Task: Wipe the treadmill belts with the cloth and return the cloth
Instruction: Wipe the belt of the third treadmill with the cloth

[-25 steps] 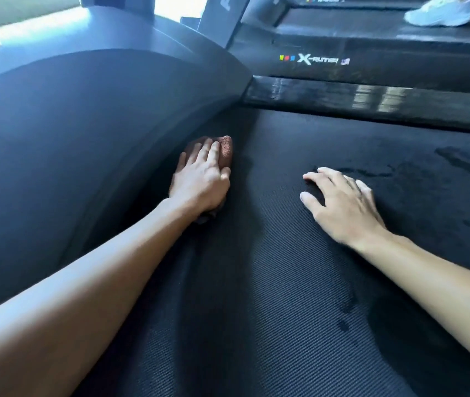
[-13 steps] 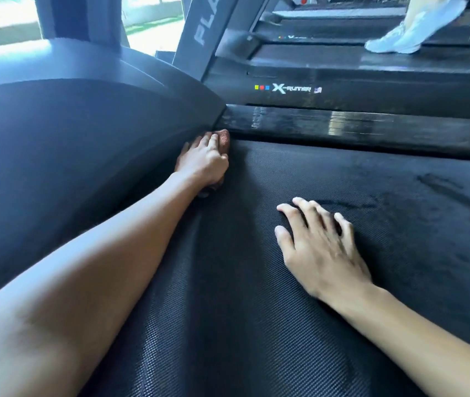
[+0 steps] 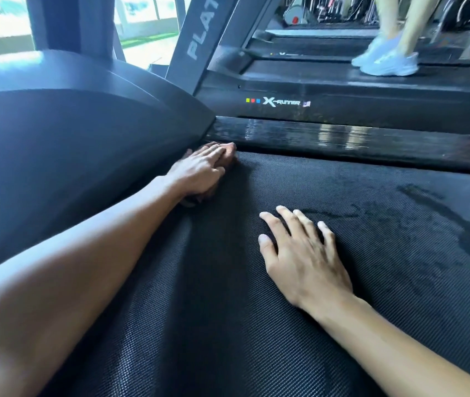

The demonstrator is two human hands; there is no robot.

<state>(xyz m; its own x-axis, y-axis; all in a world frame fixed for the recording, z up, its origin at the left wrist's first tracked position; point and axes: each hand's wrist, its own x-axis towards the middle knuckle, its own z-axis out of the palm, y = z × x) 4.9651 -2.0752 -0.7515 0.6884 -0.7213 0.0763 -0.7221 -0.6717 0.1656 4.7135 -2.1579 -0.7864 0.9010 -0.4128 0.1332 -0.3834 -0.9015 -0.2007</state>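
The small reddish-brown wiping cloth (image 3: 230,160) lies on the far left corner of the black woven treadmill belt (image 3: 256,325), wedged where the belt meets the dark curved motor cover (image 3: 70,153) and the glossy black side rail (image 3: 342,138). The left hand (image 3: 199,170) presses it flat with straight, closed-up fingers, covering most of it; only its far tip and a scrap near the wrist show. The right hand (image 3: 302,253) rests palm down mid-belt, fingers spread, holding nothing. Dark damp streaks (image 3: 443,219) mark the belt towards its right edge. They suggest that side has been wetted or wiped, though glare makes this uncertain. Assessment: wiping of this belt is in progress. The near part looks dry and unmarked, further belts remain, and the cloth is not yet returned. No bucket, bin or other container is in view. On the neighbouring treadmill (image 3: 279,102) stands a person in white trainers (image 3: 385,63).
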